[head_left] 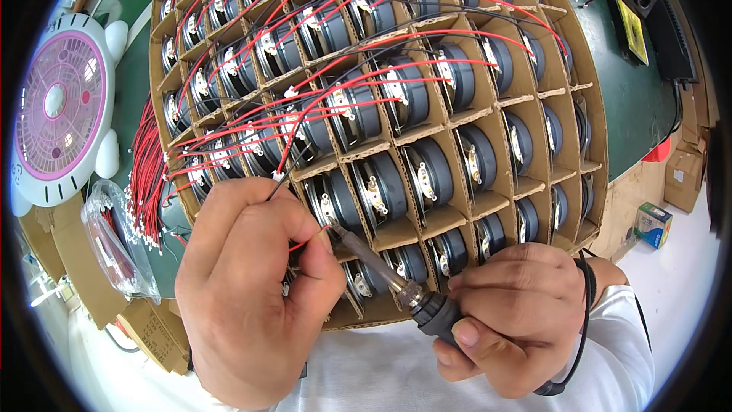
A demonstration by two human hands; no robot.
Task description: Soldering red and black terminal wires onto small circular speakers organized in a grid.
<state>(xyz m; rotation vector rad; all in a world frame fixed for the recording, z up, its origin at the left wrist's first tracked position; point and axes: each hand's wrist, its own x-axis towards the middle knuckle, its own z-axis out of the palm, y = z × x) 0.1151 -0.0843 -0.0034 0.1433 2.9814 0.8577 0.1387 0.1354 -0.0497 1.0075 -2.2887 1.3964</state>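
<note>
My right hand [518, 313] grips a soldering iron [427, 309] by its black handle, its cable trailing past my wrist. The iron's tip meets the terminal tab of a round black speaker [345, 202] in a cardboard cell. My left hand [259, 282] pinches a red and black wire pair [284, 175] between thumb and forefinger, and the short red end reaches toward the iron's tip. Around both hands, several speakers [379, 191] stand on edge in the divided cardboard box [396, 235]. Many in the farther rows have red and black wires lying across them.
On the left stand a white and pink fan [61, 107], a hanging bundle of red wires [149, 175] and a clear plastic bag [114, 248]. A black device with a yellow plate [633, 30] sits at the right on the green table [621, 99]. A small box [653, 225] lies beyond.
</note>
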